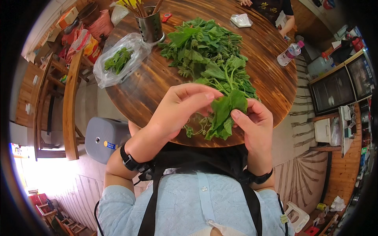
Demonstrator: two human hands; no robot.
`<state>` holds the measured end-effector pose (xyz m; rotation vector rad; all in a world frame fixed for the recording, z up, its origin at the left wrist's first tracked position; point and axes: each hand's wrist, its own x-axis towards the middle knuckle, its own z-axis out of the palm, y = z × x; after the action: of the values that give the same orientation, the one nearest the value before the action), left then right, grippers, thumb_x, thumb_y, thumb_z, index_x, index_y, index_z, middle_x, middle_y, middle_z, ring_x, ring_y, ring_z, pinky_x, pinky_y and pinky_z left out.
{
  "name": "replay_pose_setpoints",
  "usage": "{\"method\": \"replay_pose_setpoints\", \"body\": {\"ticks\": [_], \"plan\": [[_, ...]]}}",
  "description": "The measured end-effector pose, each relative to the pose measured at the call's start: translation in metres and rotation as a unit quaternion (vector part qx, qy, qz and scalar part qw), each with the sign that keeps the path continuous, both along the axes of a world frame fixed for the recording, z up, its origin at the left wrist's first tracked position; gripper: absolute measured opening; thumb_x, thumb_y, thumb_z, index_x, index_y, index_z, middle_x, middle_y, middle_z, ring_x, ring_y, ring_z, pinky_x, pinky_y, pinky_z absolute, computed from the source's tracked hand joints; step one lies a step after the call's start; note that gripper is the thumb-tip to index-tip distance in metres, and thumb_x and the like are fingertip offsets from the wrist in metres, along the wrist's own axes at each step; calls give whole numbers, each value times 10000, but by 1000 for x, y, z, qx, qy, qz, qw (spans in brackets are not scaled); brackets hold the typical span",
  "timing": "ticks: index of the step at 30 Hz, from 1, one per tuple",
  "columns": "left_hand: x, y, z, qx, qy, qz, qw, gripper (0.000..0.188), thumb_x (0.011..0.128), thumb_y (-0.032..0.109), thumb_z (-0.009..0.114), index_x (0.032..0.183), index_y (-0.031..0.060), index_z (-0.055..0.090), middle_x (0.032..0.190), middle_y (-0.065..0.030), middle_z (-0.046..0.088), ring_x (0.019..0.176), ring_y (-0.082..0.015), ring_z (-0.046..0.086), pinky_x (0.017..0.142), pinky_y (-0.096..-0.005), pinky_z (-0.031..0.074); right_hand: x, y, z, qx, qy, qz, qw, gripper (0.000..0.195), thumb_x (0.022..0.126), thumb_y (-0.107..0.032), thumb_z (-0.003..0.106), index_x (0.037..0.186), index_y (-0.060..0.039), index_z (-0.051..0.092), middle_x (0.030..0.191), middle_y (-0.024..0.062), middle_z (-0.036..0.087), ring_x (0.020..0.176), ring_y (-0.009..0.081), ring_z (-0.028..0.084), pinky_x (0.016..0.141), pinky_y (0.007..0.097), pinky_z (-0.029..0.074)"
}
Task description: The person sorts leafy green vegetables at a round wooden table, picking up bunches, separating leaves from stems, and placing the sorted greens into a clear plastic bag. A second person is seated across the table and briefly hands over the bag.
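My right hand [255, 119] pinches a leafy green vine shoot [226, 110] between thumb and fingers, near the front edge of the round wooden table. On the shoot's left side is my left hand [189, 101], thumb and forefinger close together at a leaf; whether they grip it cannot be told. Beyond both hands lies a large heap of leafy green shoots [206, 47]. Thin curly tendrils [203, 125] show below my left hand. A clear plastic bag [102, 73] at the left holds a few picked green leaves [118, 60].
The round wooden table [138, 100] also bears a metal holder [149, 28] with chopsticks, a red peeler [166, 17], a white packet [241, 20] and a plastic bottle [289, 53]. Another person [271, 11] is at the far side. A grey bin [102, 138] and wooden bench [72, 109] stand left.
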<state>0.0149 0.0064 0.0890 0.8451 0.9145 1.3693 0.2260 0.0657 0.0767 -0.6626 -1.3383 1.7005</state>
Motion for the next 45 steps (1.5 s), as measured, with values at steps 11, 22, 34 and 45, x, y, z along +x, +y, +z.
{"method": "replay_pose_setpoints", "body": {"ticks": [11, 22, 34, 45], "plan": [[0, 2, -18, 47, 235, 45, 970, 103, 935, 85, 669, 1007, 15, 693, 927, 39, 655, 828, -64, 598, 731, -246, 496, 2, 1, 10, 76, -122, 2, 990, 220, 902, 31, 711, 1121, 41, 690, 1025, 40, 692, 905, 67, 638, 767, 218, 523], [5, 3, -41, 38, -23, 118, 992, 135, 1006, 139, 667, 1111, 55, 678, 899, 39, 633, 769, -47, 545, 697, -217, 446, 0, 7, -13, -28, -62, -28, 997, 179, 913, 20, 717, 1090, 31, 698, 982, 18, 705, 877, 69, 637, 759, 208, 511], [-48, 4, -71, 153, 433, 183, 869, 282, 915, 143, 735, 1177, 42, 727, 1337, -116, 601, 1189, -229, 595, 972, -348, 495, 0, 20, -18, 71, -64, -5, 995, 233, 908, 3, 724, 1136, 35, 689, 1052, 30, 677, 910, 99, 642, 769, 233, 522], [-7, 8, -33, 194, 369, 117, 901, 248, 841, 30, 747, 1085, 25, 701, 1013, -129, 706, 929, -313, 665, 843, -371, 521, -17, 12, 6, 221, -123, -89, 963, 475, 845, 44, 714, 1301, -58, 630, 1238, 61, 603, 1059, 145, 630, 763, 258, 539]]}}
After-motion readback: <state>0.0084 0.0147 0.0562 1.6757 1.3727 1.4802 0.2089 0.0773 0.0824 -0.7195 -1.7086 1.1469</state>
